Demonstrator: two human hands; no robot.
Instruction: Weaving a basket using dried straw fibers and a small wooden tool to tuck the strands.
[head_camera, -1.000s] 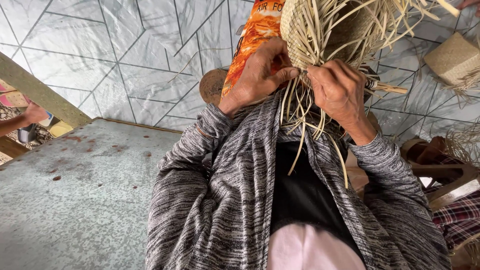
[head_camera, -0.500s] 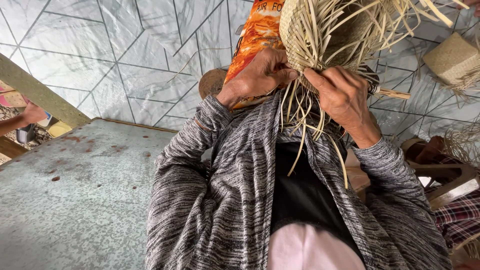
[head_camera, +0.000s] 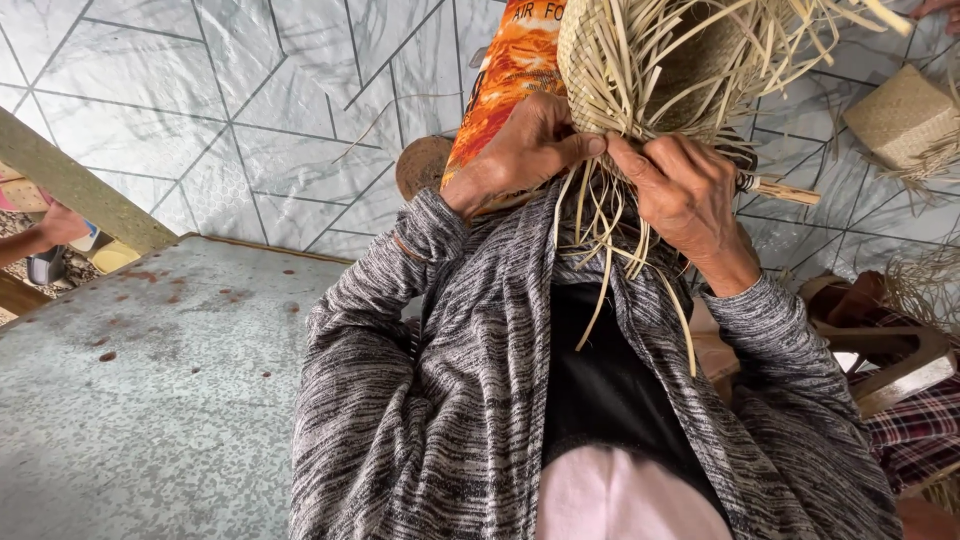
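Shifted slightly since half a second ago: left thumb now pressed flat against basket (head_camera: 660, 70) rim. Left hand (head_camera: 520, 150) and right hand (head_camera: 685, 190) both pinching straw strands (head_camera: 610, 240) beneath basket, at 12 o'clock. Orange bag (head_camera: 505, 85) behind at 11, second basket (head_camera: 900, 120) at 2.

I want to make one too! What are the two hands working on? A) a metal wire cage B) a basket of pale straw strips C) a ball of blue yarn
B: the left hand and right hand pinch loose pale strips hanging from the woven straw basket.
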